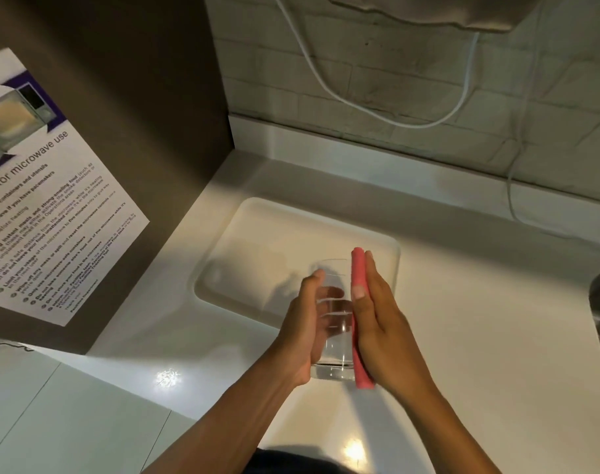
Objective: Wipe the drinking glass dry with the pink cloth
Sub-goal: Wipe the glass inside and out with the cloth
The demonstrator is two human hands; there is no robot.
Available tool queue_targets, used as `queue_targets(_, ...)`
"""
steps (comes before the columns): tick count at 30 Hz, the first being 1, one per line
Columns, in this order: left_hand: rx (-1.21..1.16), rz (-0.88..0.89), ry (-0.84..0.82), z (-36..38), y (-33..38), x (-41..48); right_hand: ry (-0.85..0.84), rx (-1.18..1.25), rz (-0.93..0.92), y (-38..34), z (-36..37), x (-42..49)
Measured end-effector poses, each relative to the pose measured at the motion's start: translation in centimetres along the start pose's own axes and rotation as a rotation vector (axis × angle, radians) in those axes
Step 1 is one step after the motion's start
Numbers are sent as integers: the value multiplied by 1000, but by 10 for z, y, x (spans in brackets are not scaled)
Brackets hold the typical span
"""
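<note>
**Inspector A:** Location of the item?

**Inspector B:** The drinking glass (332, 323) is held off the white counter (479, 336), in front of a shallow white tray (257, 241). The left hand (303, 326) curls round its left wall, fingers visible through the glass. The right hand (382, 323) lies flat, pressing the folded pink cloth (359, 278) against the right wall.

**Inspector A:** Handling?

**Inspector B:** In my judgement: rigid, light, breakable, and slippery if wet. Clear walls, thick base. Best held round the mid-body as now, not by the thin rim. The cloth is soft and conforms.

**Inspector A:** Orientation?

**Inspector B:** Long axis runs away from the wearer, rim at the far end, base nearest. The cloth runs parallel along that axis, touching the wall.
</note>
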State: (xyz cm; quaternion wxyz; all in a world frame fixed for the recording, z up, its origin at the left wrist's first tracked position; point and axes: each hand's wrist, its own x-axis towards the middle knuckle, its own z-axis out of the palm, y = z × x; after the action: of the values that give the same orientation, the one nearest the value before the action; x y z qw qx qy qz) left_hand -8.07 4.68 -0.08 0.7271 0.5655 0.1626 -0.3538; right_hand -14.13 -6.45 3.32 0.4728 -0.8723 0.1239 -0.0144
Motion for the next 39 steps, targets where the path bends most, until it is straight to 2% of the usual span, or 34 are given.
queue_targets(5,-36,15,9,-6,11,8,-125,-160,-139,2,17,-30)
queue_targets(7,-25,1,-14,-6,8,6,-95,-172,-169,-2,14,-19)
queue_targets(11,-21,1,-42,-1,-1,3,27,-114,-86,-2,2,4)
queue_targets(17,-57,2,13,-8,3,12,-126,-191,-138,9,10,-25)
queue_targets(20,-10,40,-41,-6,-7,9,-106,-228,-165,6,6,-10)
queue_targets(24,-9,20,-22,-4,-11,1,-2,-100,-83,4,4,7)
queue_targets(27,-34,30,41,-9,1,9,-66,-69,-99,6,15,-10)
queue_targets(30,-12,30,45,-13,6,12,-135,-174,-167,8,19,-21)
queue_targets(32,10,17,29,-12,2,8,-123,-215,-198,6,12,-11)
queue_targets(35,4,0,7,-7,-6,0,-18,-98,-101,5,3,4)
queue_targets(39,-68,-16,49,-14,-2,3,-110,-50,-118,11,17,-15)
